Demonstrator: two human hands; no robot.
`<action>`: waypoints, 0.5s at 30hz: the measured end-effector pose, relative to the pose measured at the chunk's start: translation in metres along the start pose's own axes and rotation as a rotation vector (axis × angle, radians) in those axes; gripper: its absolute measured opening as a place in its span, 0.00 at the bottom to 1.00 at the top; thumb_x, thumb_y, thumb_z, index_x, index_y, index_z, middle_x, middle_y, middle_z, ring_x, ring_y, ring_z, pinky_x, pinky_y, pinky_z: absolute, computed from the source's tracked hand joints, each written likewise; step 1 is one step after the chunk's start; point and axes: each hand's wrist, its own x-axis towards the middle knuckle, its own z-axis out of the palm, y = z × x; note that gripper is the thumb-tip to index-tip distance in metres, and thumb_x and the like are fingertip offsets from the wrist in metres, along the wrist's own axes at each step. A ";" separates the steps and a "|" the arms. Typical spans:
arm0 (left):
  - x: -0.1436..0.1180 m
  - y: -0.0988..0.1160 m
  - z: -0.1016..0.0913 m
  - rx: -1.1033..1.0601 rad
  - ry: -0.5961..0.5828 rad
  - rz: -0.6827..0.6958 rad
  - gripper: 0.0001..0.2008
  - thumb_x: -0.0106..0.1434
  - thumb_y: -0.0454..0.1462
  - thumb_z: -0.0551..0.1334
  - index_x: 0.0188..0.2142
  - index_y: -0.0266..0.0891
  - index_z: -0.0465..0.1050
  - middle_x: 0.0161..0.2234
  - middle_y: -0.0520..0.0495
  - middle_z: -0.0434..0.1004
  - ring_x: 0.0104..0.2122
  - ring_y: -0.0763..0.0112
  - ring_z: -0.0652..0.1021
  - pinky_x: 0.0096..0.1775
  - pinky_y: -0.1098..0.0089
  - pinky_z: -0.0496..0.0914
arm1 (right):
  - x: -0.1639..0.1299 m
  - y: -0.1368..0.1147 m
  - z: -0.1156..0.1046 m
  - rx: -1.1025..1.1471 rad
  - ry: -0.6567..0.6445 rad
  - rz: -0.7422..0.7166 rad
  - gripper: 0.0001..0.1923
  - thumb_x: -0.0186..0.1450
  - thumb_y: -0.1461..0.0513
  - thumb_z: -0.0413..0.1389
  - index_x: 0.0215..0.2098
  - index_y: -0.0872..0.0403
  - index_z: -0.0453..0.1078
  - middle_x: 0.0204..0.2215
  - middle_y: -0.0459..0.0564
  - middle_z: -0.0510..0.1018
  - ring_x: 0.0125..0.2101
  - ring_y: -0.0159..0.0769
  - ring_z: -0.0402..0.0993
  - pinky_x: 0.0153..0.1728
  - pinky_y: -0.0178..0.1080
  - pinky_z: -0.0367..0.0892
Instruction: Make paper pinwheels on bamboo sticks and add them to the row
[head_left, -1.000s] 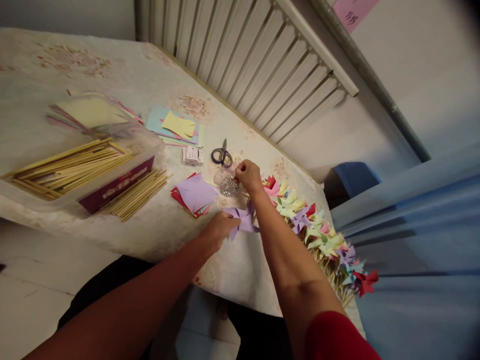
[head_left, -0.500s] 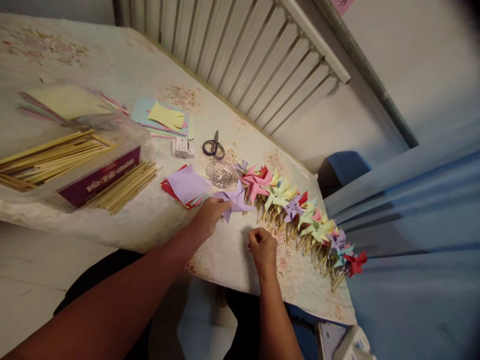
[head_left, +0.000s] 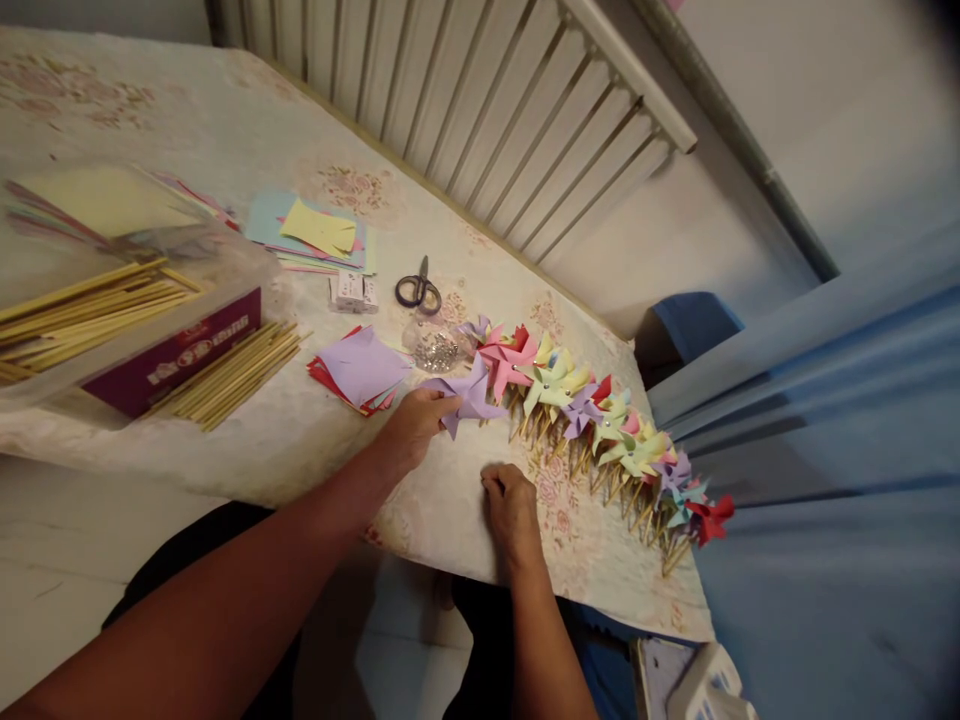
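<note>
Between the thumb and fingers of my left hand [head_left: 414, 428] is a lilac paper pinwheel [head_left: 471, 392], its blades folded in to the middle. My right hand [head_left: 513, 508] rests low over the tablecloth, nearer to me, its fingers curled together; whatever they may hold is too small or hidden. A row of finished-looking paper pinwheels [head_left: 577, 400] on sticks lies to the right. Just beyond the lilac pinwheel sits a clear dish of small metal pins [head_left: 436, 350]. Cut lilac and red paper squares [head_left: 361, 366] are stacked left of it.
Scissors [head_left: 418, 288], a small white box [head_left: 352, 292] and coloured paper sheets [head_left: 319, 230] lie farther back. At left stand a plastic tub of sticks [head_left: 172, 350] and a loose bundle of sticks [head_left: 232, 375]. A white railing [head_left: 450, 110] runs along the table's far edge.
My right hand has moved slightly left and toward me, fingers still curled. The lilac pinwheel stays in my left hand. The whole view has shifted a little.
</note>
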 end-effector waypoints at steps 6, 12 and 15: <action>-0.002 0.000 0.002 0.027 -0.010 0.005 0.13 0.44 0.41 0.72 0.23 0.38 0.72 0.23 0.52 0.73 0.26 0.73 0.72 0.30 0.74 0.64 | 0.000 -0.005 -0.001 0.005 0.004 -0.030 0.09 0.63 0.66 0.54 0.27 0.52 0.74 0.29 0.49 0.78 0.32 0.38 0.74 0.39 0.38 0.68; -0.003 0.002 0.005 0.085 -0.011 0.001 0.12 0.46 0.41 0.70 0.20 0.38 0.69 0.20 0.53 0.69 0.24 0.74 0.69 0.28 0.73 0.60 | -0.004 -0.003 0.002 -0.100 0.024 -0.037 0.07 0.65 0.65 0.55 0.30 0.53 0.72 0.30 0.50 0.77 0.33 0.39 0.73 0.38 0.39 0.67; -0.004 0.004 0.006 0.098 -0.002 0.002 0.12 0.46 0.41 0.70 0.19 0.38 0.70 0.19 0.54 0.67 0.22 0.76 0.67 0.27 0.73 0.58 | -0.006 -0.002 0.003 -0.170 0.030 -0.014 0.06 0.65 0.65 0.55 0.30 0.53 0.72 0.30 0.50 0.77 0.33 0.39 0.73 0.37 0.38 0.66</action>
